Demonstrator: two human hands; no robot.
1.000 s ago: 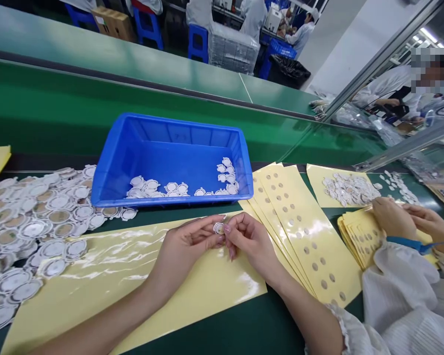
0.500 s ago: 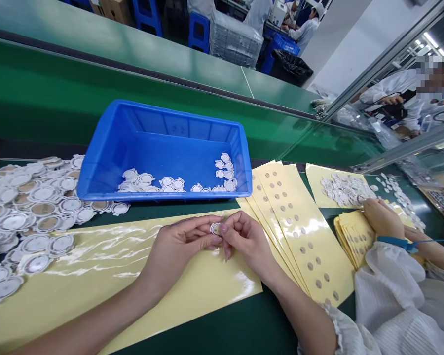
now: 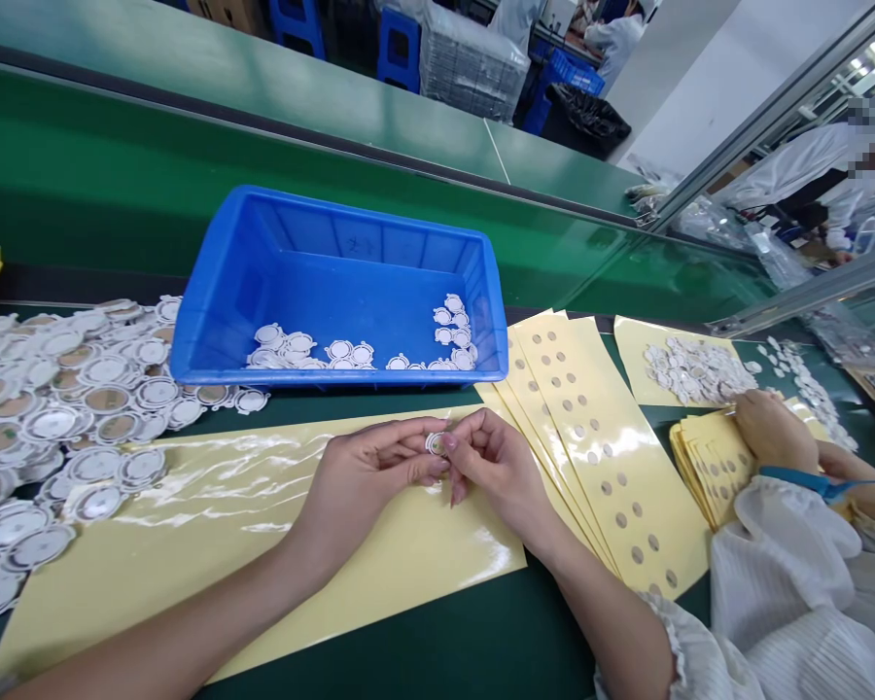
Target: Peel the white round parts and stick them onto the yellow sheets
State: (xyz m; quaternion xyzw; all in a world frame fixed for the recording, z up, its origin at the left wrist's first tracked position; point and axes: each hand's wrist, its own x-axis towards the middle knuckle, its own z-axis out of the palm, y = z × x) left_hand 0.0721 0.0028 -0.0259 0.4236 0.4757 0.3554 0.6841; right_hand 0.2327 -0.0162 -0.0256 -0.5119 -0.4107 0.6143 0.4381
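Between my two hands is a small round white piece with a dark ring and grey centre (image 3: 436, 443). My left hand (image 3: 379, 464) pinches it from the left, fingers closed. From the right, my right hand (image 3: 492, 465) grips its edge between thumb and forefinger. Both hands are over a glossy yellow sheet (image 3: 262, 564) on the green table. Behind them stands a blue bin (image 3: 335, 374) with several white round pieces (image 3: 288, 348) along its near and right sides.
Many white round pieces (image 3: 51, 423) are heaped at the left. Yellow sheets with rows of grey dots (image 3: 590, 437) fan out at right. Further right, a co-worker's hand (image 3: 769, 428) rests by small yellow sheets (image 3: 715, 467). A glass partition (image 3: 554, 262) runs behind the bin.
The whole view has shifted slightly, so things appear a little further right. Both hands keep their pinch on the small round piece, with hardly any change in pose.
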